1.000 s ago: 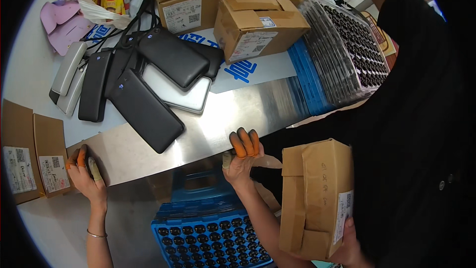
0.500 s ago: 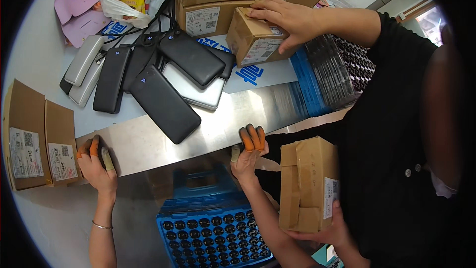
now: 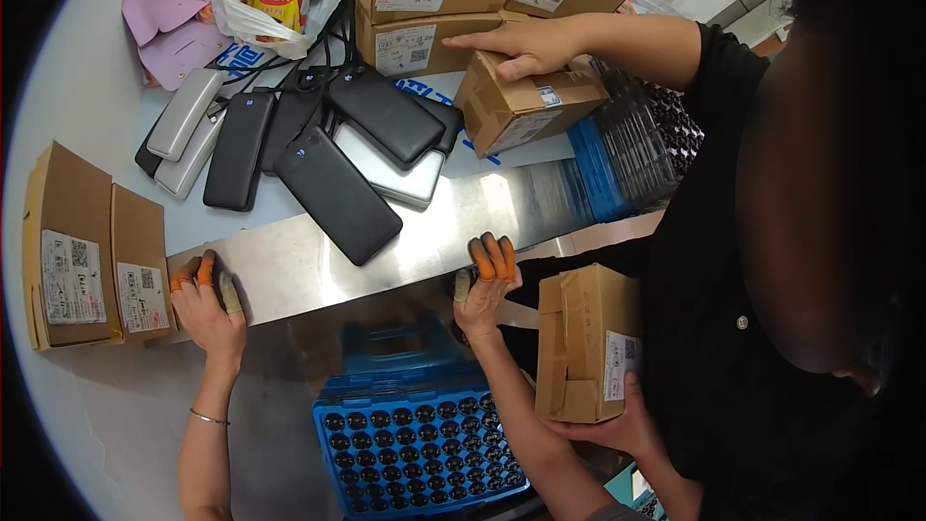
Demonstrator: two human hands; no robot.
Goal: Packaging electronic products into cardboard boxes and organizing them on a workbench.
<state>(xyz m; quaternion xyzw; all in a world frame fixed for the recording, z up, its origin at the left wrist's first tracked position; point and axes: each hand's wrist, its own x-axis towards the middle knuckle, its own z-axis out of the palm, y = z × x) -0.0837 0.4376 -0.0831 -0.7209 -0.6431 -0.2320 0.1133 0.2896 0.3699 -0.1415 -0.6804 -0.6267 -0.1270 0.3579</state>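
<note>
Cartons point(image 3: 140, 241) stand by the person's left hand point(image 3: 210, 318), its two orange-capped fingers together, thumb apart, at the left end of the stainless-steel strip point(image 3: 289, 265) fronting the worktable point(image 3: 188, 228). Black power banks point(image 3: 340, 195) lie beyond. The right hand point(image 3: 486, 301), orange-capped fingers bent and bunched, thumb apart, meets the strip's near edge. Further right, a co-worker's hand point(image 3: 617, 423) supports a taped carton point(image 3: 571, 328).

Workshop, metal-edged bench point(image 3: 299, 270), labelled cartons point(image 3: 140, 251), blue parts tray point(image 3: 386, 399)
</note>
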